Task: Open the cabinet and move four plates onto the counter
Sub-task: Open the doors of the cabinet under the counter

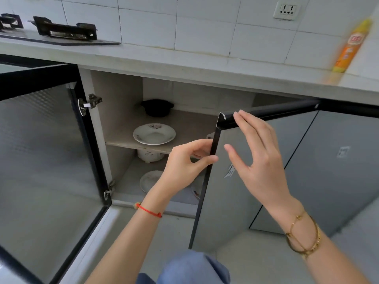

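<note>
The cabinet under the grey counter (184, 64) stands open. Its left door (47, 152) is swung wide; its right door (235, 181) is partly open. My left hand (184, 162) pinches the black front edge of the right door. My right hand (258, 154) hovers with straight fingers at that door's top corner, fingertips near the black rim. A white flowered plate (154, 133) sits on the middle shelf. Another white plate (149, 180) lies on the cabinet floor, partly hidden by my left wrist.
A black pot (156, 107) stands at the back of the shelf and a white pot (149, 155) below it. A gas stove (63, 30) sits on the counter at left, an orange spray bottle (350, 46) at right. A closed cabinet door (338, 171) is further right.
</note>
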The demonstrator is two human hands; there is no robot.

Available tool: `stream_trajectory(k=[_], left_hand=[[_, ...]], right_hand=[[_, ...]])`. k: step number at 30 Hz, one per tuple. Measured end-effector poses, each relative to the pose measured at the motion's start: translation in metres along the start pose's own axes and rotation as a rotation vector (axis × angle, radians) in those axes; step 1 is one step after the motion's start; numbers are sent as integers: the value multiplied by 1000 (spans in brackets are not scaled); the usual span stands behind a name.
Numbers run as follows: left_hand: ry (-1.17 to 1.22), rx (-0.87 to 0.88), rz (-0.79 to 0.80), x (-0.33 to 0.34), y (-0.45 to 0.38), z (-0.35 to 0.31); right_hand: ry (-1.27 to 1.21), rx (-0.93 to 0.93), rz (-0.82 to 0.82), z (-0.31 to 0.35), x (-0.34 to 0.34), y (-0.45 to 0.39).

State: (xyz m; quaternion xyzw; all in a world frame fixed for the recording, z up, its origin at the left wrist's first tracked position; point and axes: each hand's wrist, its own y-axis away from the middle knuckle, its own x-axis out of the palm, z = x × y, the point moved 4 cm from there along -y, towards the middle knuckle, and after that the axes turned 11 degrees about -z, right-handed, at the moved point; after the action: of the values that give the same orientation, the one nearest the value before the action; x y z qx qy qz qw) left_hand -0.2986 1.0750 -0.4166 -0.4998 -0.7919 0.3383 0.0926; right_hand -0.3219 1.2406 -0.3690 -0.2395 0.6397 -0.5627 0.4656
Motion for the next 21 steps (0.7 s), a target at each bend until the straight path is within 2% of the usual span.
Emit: stream_trajectory(k=[10,17,21], left_hand=[[164,198,89,48,41,-40],[253,327,141,89,62,-63],[210,433,126,111,70,-74]], right_hand=[[137,-24,-44,3,-78,34],[218,88,-61,7,-124,52],[272,153,-76,5,-147,59]])
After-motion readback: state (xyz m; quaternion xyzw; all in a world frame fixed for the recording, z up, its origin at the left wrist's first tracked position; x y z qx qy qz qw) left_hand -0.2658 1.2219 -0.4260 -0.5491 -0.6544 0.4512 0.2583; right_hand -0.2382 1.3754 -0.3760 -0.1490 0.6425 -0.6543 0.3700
